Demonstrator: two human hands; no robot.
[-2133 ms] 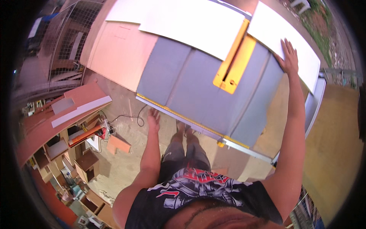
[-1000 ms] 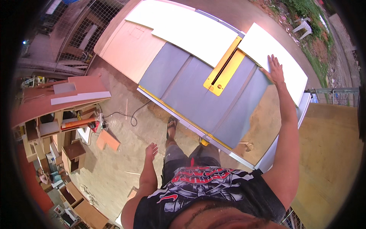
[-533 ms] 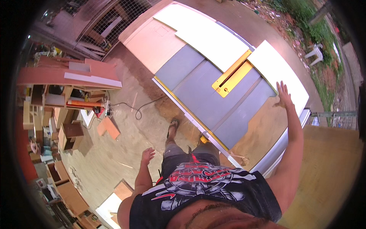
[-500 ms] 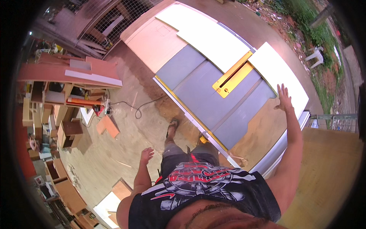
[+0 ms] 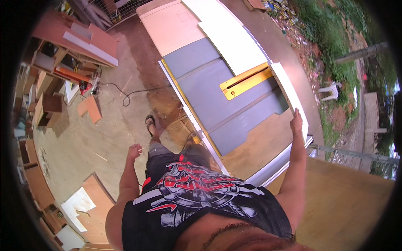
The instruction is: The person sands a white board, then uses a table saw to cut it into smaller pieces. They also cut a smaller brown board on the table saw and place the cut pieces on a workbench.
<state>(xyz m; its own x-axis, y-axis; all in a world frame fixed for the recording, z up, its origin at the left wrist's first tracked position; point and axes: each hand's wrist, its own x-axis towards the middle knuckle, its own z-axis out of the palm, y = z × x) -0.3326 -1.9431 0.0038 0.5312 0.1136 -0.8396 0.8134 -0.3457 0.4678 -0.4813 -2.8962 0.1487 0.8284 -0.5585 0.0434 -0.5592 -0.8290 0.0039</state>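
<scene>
Floor [image 5: 104,129] stretches wide left of the saw table [image 5: 201,92]. Right hand [image 5: 296,122] grasps the near edge of the white panel [image 5: 289,88], tilted just right of the yellow insert [image 5: 249,83]. Left hand [image 5: 134,152] hangs free, fingers loose, apart from the table edge.

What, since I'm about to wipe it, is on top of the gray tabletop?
A yellow slotted plate sits in the gray tabletop; a large white panel covers its far part. The right hand touches a second white panel. The surface beneath the large panel is hidden.
</scene>
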